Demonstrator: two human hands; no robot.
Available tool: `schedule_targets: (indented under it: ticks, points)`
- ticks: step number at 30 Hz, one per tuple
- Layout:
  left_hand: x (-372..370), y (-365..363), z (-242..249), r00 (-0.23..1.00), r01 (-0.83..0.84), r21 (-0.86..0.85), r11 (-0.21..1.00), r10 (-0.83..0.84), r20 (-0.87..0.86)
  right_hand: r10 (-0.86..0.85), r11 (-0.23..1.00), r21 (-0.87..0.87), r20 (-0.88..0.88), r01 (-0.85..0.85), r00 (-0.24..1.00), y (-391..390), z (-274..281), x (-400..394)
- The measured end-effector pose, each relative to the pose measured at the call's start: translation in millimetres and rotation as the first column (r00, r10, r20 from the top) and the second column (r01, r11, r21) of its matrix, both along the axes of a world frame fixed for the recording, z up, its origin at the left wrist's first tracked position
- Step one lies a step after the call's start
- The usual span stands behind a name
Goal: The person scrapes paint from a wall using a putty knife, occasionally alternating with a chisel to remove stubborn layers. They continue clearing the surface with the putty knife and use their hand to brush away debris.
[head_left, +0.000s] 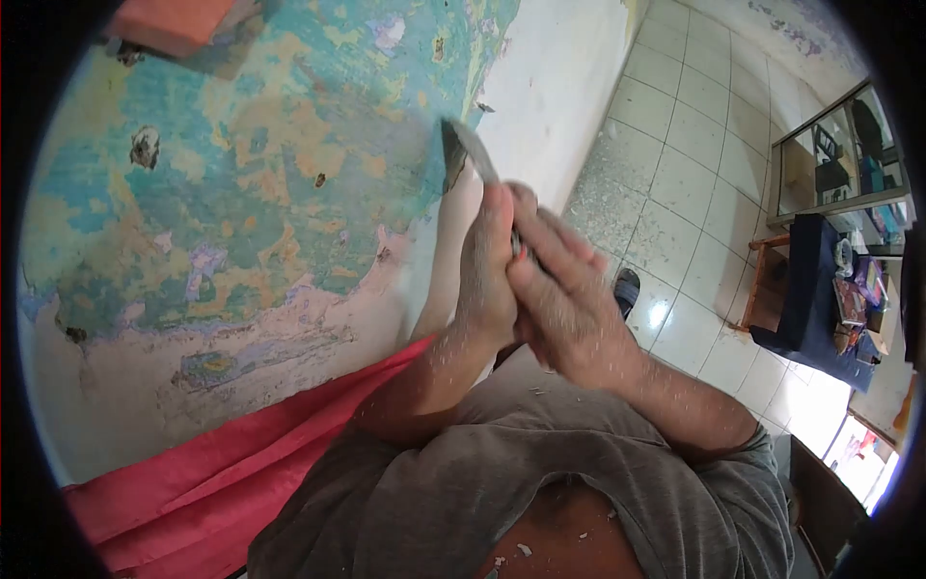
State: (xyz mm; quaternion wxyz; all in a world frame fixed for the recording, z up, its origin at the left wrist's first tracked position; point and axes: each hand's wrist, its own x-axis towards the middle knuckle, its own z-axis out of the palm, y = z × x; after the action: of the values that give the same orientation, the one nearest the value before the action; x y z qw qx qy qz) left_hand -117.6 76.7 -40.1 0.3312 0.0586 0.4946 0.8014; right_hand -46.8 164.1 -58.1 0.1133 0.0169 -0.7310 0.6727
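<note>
A scraper with a flat metal blade [472, 151] points up and to the left, its blade tip near the patchy wall [318, 174]. My left hand [489, 275] is closed around its handle, with the thumb lying up toward the blade. Against it from the right, my right hand [571, 307] is wrapped over the same handle. Most of the handle is hidden between the palms. Flecks of pale dust cover both hands and forearms.
Red cloth [260, 425] hangs along the wall's lower part. An orange block-like object [174, 21] is at the upper left. Debris lies on the tiled floor [675, 174]. At the right are a glass cabinet [839, 159] and a dark-covered stand [808, 289] bearing several items.
</note>
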Motion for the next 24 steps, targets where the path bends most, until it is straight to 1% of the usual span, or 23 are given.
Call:
schedule_targets:
  ticks: [1, 2, 3, 4, 5, 6, 8, 9, 10, 12, 13, 16, 18, 19, 20, 21, 22, 24]
  points:
    - [-1.6, -2.4, -3.1, 1.000, 0.016, 0.010, 1.000, -0.016, -0.003, -0.017, 0.994, 0.107, -0.075, 0.025, 0.997, -2.6, 1.7, 1.4]
    - [-8.6, 2.1, -7.2, 1.000, 0.017, 0.011, 1.000, -0.017, -0.006, -0.018, 0.994, 0.109, -0.078, 0.026, 0.997, 1.4, 3.6, -5.7]
    - [-16.7, 13.5, 3.4, 0.995, -0.075, -0.041, 0.996, 0.077, 0.064, 0.038, 0.991, -0.131, 0.072, -0.028, 0.997, 5.8, 13.9, -15.6]
    - [-18.6, 19.1, 11.4, 0.976, -0.164, -0.098, 0.982, 0.175, 0.128, 0.128, 0.929, -0.367, 0.204, -0.046, 0.971, 7.1, 19.5, -18.9]
    - [-18.2, 18.3, 16.3, 0.992, -0.080, -0.105, 0.991, 0.090, 0.089, 0.131, 0.932, -0.360, 0.204, -0.050, 0.970, 8.0, 18.7, -19.1]
    - [-17.5, 18.1, 13.5, 0.992, -0.081, -0.096, 0.992, 0.089, 0.086, 0.092, 0.956, -0.291, 0.161, -0.042, 0.983, 8.9, 17.2, -19.4]
    - [-13.1, 13.5, -4.6, 0.988, -0.005, -0.029, 1.000, 0.010, 0.153, 0.017, 0.987, -0.163, 0.073, -0.005, 0.997, 11.0, 12.5, -20.4]
    - [-7.7, 10.5, -4.2, 0.996, -0.005, -0.016, 1.000, 0.007, 0.089, -0.019, 0.994, -0.104, 0.023, 0.021, 1.000, 12.1, 9.8, -20.8]
    - [-14.2, 9.3, -3.1, 0.996, 0.001, -0.018, 1.000, 0.000, 0.085, -0.052, 0.998, -0.046, -0.029, 0.050, 0.998, 13.1, 6.8, -21.2]
    - [-28.9, 10.1, 6.5, 0.999, -0.048, -0.184, 0.982, 0.045, -0.019, -0.092, 0.992, 0.069, -0.123, 0.101, 0.988, 14.7, 0.2, -21.5]
    - [-38.2, 27.4, 13.8, 0.988, -0.108, -0.117, 0.987, 0.119, 0.096, -0.105, 0.984, 0.125, -0.169, 0.127, 0.980, 15.3, -3.1, -21.6]
    - [-30.5, 37.7, 14.2, 0.991, -0.100, -0.059, 0.993, 0.105, 0.086, -0.134, 0.925, 0.295, -0.340, 0.241, 0.931, 16.5, -10.9, -21.9]
    - [-12.0, 21.0, -0.7, 0.995, -0.081, -0.043, 0.996, 0.084, 0.063, -0.132, 0.870, 0.380, -0.437, 0.316, 0.890, 16.8, -12.7, -21.9]
    - [-7.8, 12.5, -8.3, 0.993, -0.048, 0.096, 0.994, 0.037, 0.108, -0.096, 0.966, 0.209, -0.245, 0.150, 0.965, 14.8, -2.2, -10.3]
    - [-7.4, 8.9, -13.0, 0.989, -0.021, 0.236, 0.972, -0.014, 0.146, -0.095, 0.967, 0.208, -0.245, 0.148, 0.965, 15.8, -5.1, -12.8]
    - [-6.0, 22.0, 18.2, 0.965, -0.182, -0.072, 0.981, 0.192, 0.178, -0.104, 0.959, 0.227, -0.269, 0.168, 0.957, 16.3, -7.7, -29.7]
    - [-7.6, 23.1, 11.7, 0.962, -0.189, -0.077, 0.979, 0.200, 0.186, -0.108, 0.952, 0.245, -0.291, 0.184, 0.950, 21.2, -12.1, -37.2]
    - [-17.2, 28.4, 1.0, 0.979, -0.127, 0.044, 0.991, 0.118, 0.165, -0.116, 0.928, 0.292, -0.366, 0.233, 0.923, 28.6, -15.4, -40.6]
